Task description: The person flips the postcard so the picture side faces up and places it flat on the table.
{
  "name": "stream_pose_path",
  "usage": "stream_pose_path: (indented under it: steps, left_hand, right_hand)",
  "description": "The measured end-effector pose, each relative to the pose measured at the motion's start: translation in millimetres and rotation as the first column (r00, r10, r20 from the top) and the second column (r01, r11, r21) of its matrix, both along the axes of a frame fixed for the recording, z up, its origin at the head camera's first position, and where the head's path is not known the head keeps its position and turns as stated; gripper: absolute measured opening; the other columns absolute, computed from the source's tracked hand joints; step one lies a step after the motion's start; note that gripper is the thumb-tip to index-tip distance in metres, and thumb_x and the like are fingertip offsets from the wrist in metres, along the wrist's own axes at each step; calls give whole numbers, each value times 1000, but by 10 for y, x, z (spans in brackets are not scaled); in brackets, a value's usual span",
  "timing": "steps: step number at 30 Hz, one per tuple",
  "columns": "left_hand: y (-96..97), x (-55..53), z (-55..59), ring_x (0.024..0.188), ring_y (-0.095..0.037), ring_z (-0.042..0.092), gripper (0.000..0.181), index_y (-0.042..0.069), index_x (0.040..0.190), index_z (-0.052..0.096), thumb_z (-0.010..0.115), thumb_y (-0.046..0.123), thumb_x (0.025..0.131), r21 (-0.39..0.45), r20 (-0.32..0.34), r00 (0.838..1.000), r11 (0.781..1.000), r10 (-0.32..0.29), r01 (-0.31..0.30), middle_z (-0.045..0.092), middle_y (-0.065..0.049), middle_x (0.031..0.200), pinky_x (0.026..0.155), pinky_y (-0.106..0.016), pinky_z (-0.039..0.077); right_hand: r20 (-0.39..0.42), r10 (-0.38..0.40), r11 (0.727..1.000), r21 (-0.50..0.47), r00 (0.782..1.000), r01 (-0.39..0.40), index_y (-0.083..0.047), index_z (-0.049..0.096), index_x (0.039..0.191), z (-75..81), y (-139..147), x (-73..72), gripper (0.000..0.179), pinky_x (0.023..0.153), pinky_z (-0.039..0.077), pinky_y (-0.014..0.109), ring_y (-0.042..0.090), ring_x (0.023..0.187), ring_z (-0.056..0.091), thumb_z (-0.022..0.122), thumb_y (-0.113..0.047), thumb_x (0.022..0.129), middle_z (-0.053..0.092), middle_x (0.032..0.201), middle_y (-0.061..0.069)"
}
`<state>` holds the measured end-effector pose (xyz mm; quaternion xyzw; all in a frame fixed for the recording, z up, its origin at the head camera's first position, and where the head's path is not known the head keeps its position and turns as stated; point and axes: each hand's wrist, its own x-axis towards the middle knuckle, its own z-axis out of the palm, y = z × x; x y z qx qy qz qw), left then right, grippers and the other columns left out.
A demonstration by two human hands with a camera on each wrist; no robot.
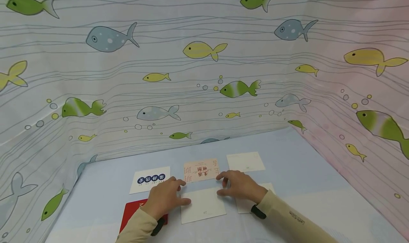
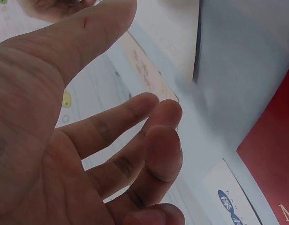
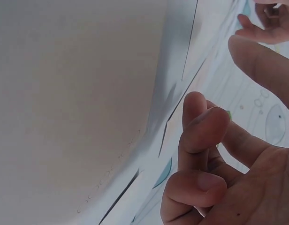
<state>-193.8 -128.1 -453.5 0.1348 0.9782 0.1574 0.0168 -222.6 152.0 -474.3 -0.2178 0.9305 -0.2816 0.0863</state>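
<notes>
My left hand (image 1: 163,199) hovers by the near left corner of a peach card (image 1: 202,169) with red characters. Its thumb is spread from the loosely bent fingers, and nothing is between them. At the same card's near right corner is my right hand (image 1: 242,187), fingers bent and thumb apart, also holding nothing. Whether fingertips touch the peach card cannot be told. Between the hands, a blank-looking white card (image 1: 204,208) lies flat. A red card (image 1: 130,209) is partly covered by my left hand and sleeve; another white card (image 1: 243,205) is partly hidden beneath the right.
Beyond my left hand lies a white card with blue circles (image 1: 146,179). A further white card (image 1: 246,162) lies at the back right. All rest on a pale blue cloth (image 1: 306,161), enclosed by fish-patterned curtain walls (image 1: 204,101).
</notes>
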Motion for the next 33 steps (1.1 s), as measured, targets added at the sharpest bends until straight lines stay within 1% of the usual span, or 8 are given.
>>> stream_pose_path:
  steps: [5,10,17,23,27,30,33]
  left_hand:
    - [-20,32,-7,68,-14,56,58,11,111,76,92,45,67,0,-7,999,999,-34,34,63,0,88,55,-35,47]
    - [-19,39,-58,67,-14,54,59,9,110,77,93,43,64,-10,6,999,999,-48,48,62,0,88,56,-35,47]
    - [-7,27,-111,69,-17,54,54,13,107,76,94,40,64,-13,54,998,999,-30,31,61,-1,90,61,-41,49]
    - [-8,24,-125,69,-17,54,49,15,103,75,93,40,65,-2,60,998,1000,-25,25,60,0,91,63,-42,49]
    - [-11,32,-129,69,-17,54,49,16,104,74,93,39,65,15,63,998,1000,-12,11,60,0,92,63,-42,49]
    - [-16,41,-131,69,-16,53,49,14,107,73,91,38,68,36,66,998,999,8,-11,59,1,90,62,-40,48]
    - [-33,52,-136,65,-15,52,48,12,111,73,88,38,73,76,71,997,996,41,-46,58,3,82,58,-36,45]
  right_hand:
    - [-5,-3,1000,30,1000,3,-15,69,122,-26,-16,38,53,70,43,32,11,80,52,85,-41,80,60,89,-10]
    - [-2,-3,999,52,1000,3,-15,71,119,-66,-46,60,52,68,43,31,10,78,50,87,-39,77,58,90,-10]
    - [-7,-1,999,47,1000,2,-15,72,116,-69,-59,76,47,69,43,31,11,78,50,88,-35,76,57,90,-9]
    - [-13,0,999,41,1000,0,-16,71,112,-79,-50,67,43,70,43,32,10,80,50,87,-34,76,57,90,-9]
    - [-7,4,1000,29,1000,-3,-16,69,110,-83,-54,64,42,70,43,32,10,80,50,87,-33,76,57,89,-9]
    - [-12,9,1000,17,1000,-9,-16,68,109,-79,-56,65,41,70,43,31,10,79,50,88,-32,76,57,89,-9]
    - [-20,10,1000,1,1000,-10,-17,66,107,-77,-56,74,41,70,43,31,10,79,50,89,-30,75,57,88,-8]
